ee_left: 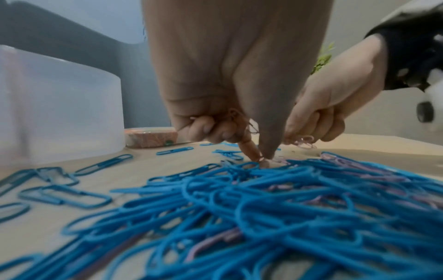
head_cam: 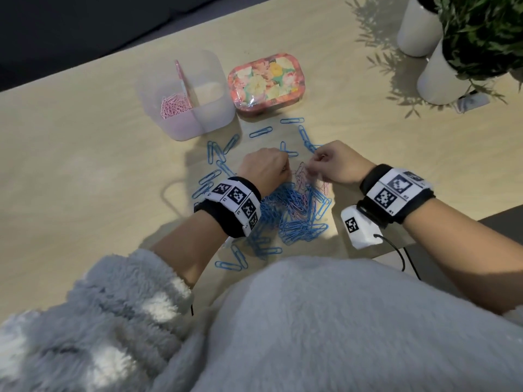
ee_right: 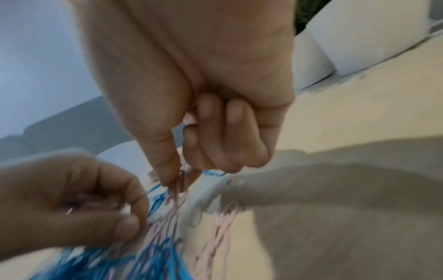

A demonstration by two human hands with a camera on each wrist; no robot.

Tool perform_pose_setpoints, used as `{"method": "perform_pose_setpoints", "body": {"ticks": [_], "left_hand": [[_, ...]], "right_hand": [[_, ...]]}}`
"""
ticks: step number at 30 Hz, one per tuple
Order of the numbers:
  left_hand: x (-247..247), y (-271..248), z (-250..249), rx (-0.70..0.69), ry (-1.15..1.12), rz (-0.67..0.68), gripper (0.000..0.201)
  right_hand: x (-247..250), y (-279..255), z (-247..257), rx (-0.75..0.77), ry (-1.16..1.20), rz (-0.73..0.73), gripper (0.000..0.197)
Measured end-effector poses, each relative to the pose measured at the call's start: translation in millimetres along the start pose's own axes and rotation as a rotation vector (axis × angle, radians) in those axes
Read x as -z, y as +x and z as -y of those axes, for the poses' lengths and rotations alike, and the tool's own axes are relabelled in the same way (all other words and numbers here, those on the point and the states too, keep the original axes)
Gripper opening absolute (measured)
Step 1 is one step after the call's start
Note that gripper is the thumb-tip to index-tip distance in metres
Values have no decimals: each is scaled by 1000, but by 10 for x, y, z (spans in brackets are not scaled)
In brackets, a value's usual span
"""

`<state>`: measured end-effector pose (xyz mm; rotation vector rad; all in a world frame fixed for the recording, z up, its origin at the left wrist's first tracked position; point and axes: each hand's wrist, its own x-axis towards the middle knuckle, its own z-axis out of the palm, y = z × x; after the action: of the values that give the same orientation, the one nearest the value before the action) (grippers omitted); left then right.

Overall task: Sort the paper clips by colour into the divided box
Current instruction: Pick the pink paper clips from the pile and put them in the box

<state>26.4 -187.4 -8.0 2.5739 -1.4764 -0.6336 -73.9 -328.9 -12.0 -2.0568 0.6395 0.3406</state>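
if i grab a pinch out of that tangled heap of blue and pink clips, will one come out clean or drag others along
Probably drags others: in the clip heap the thin wire loops overlap and interlock. The right hand pinches pink clips that hang as a linked strand. They look light and stiff, so a gentle shake may free extras. The left hand also pinches at the heap.

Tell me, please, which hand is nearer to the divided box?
Left. The left hand works just in front of the divided box; the right hand is further right, nearer the floral tin.
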Motion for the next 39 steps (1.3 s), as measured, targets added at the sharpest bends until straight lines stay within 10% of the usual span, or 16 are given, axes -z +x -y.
{"method": "perform_pose_setpoints", "body": {"ticks": [11,14,19,23,32,39], "left_hand": [[7,42,-20,-30,82,64,24],[8,26,-16,-8,84,91,21],[-23,-11,16,-2,83,60,19],[-76,-22,94,21,73,-2,18],[-41,-54,100,32,85,44,22],[-32,-143,231,38,-135,-26,23]], "right_hand": [[287,-84,-115,-267,986,107,27],[220,-12,-132,-274,885,95,32],[63,3,39,195,-168,-28,13],[62,-56,192,251,-587,-38,22],[-6,-7,31,192,-539,27,16],[345,204,576,71,140,120,27]]}}
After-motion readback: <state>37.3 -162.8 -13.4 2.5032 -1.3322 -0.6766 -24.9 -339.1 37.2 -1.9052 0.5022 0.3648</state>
